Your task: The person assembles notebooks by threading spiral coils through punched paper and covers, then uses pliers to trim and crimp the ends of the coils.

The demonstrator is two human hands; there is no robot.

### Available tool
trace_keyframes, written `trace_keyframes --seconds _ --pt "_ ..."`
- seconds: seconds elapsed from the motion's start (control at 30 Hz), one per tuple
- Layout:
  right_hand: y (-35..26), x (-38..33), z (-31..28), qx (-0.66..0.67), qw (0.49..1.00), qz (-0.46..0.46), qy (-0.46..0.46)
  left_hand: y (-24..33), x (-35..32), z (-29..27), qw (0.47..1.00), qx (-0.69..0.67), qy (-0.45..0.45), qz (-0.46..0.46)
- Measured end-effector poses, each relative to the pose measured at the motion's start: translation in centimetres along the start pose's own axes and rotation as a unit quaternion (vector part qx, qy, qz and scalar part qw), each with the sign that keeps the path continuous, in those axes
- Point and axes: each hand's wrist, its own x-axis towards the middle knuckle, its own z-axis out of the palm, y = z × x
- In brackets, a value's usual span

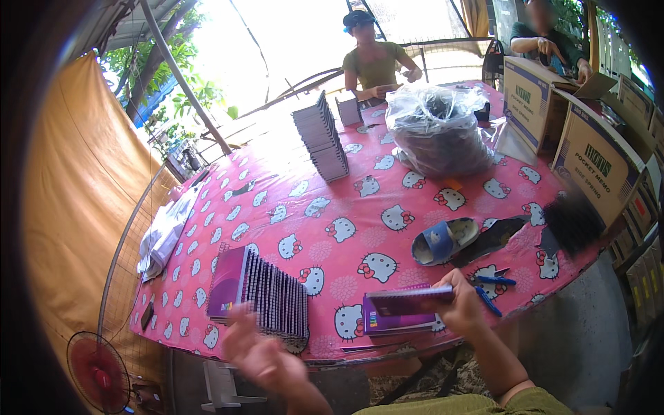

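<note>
My right hand [462,304] grips a thin purple notebook [408,299] by its right end, tilted above the table. Beneath it, more purple notebooks [398,325] lie near the table's front edge. My left hand [266,356] is raised in front of a stack of spiral notebooks [280,301], fingers apart and slightly blurred, with nothing in it. The stack's dark coils face me, and a purple cover shows at its left. A blue-handled cutting tool [490,302] lies just right of my right hand.
A blue slipper [432,247] lies on the pink patterned tablecloth [346,259]. Farther back stand a tall notebook stack [319,138] and a filled plastic bag [439,135]. Cardboard boxes [595,162] and dark wire coils [574,221] line the right. Two people work across the table.
</note>
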Motion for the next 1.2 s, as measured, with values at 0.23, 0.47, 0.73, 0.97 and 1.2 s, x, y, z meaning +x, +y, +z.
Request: trace_keyframes --seconds 0.23,0.47,0.73,0.97,1.2 --pt "0.6 -0.9 4.1 0.112 0.994 -0.009 0.003 -1.6 -8.4 6.6 0.904 0.129 -0.315 -0.259" --pt "0.9 -0.8 1.7 -0.065 0.988 -0.129 -0.061 -1.1 -7.8 9.4 0.905 0.272 -0.32 -0.073" --pt "5.4 7.3 -24.0 -0.451 0.821 -0.119 0.33 -0.5 -6.7 10.7 0.918 0.257 -0.299 -0.037" --pt "10.8 7.7 -31.6 -0.644 0.715 0.094 0.254 -1.3 -7.4 10.4 0.922 0.213 -0.317 -0.07" --pt "8.1 9.2 -30.8 -0.639 0.708 0.062 0.293 -1.3 -7.0 10.3 0.921 0.191 -0.324 -0.098"
